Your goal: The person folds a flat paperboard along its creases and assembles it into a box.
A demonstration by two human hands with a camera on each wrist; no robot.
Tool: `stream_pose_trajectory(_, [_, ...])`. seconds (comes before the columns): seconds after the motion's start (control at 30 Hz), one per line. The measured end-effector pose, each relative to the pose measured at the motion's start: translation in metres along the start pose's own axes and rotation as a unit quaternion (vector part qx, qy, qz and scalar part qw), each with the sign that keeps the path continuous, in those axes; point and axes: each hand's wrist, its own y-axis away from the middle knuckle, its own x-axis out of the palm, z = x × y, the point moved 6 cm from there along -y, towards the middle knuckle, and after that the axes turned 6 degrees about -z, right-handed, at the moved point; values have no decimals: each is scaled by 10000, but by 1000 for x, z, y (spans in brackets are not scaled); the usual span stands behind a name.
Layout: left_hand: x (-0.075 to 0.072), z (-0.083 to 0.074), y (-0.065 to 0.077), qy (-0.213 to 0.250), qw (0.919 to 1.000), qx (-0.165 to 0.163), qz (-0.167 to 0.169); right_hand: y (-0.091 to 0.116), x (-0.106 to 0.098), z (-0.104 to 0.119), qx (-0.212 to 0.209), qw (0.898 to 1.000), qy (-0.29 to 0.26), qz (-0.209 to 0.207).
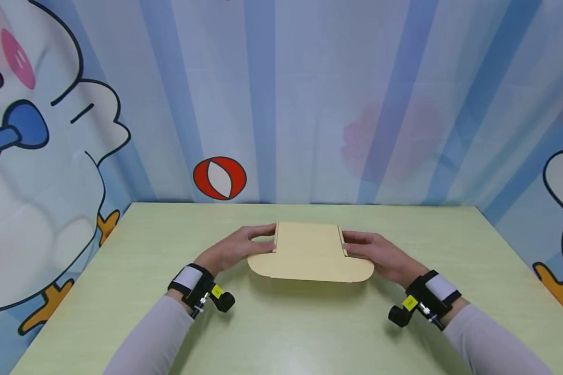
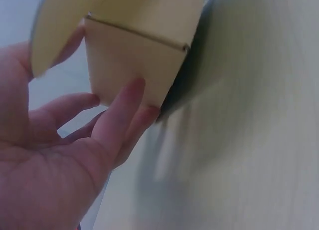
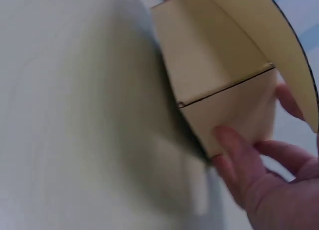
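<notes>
A small tan cardboard box [image 1: 308, 242] is held between both hands over the middle of the table. Its wide flap with rounded corners [image 1: 309, 268] extends toward the person. In the wrist views the box's near side is open under that flap, showing a bare cardboard inside [image 3: 219, 50]. My left hand [image 1: 236, 247] grips the left end, its thumb on the end panel [image 2: 124, 55] and other fingers around the far and lower edges. At the opposite end my right hand [image 1: 380, 254] grips likewise, thumb against the right end panel [image 3: 239, 110].
A pale green-yellow table [image 1: 291, 333] spreads under the hands. Behind it hangs a blue striped curtain [image 1: 309, 104] with cartoon prints, which also lines both sides. Each wrist wears a strap with a small black camera [image 1: 222, 299]. The box casts a shadow on the table.
</notes>
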Motion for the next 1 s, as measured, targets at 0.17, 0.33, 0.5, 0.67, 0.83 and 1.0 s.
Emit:
stream_pose_trajectory(0.17, [0, 0, -1, 166, 9997, -140, 147, 2, -9, 12, 360, 9992, 49, 156])
stream_pose_trajectory(0.33, [2, 6, -5, 740, 9965, -216, 325, 2, -15, 16, 463, 9979, -269, 360])
stream_pose_trajectory(0.5, [4, 10, -10, 882, 9953, -323, 234, -3, -15, 11, 335, 9968, -544, 476])
stream_pose_trajectory(0.67, [9, 10, -16, 927, 9938, -609, -100, -12, -15, 6, -9, 9988, -481, 94])
stream_pose_trajectory(0.83, [12, 9, -20, 1048, 9911, -742, -358, -14, -14, 3, 27, 9987, -446, -226])
stream_pose_trajectory(1.0, [15, 8, -24, 1115, 9880, -872, -624, -14, -12, 5, 171, 9975, -529, -430])
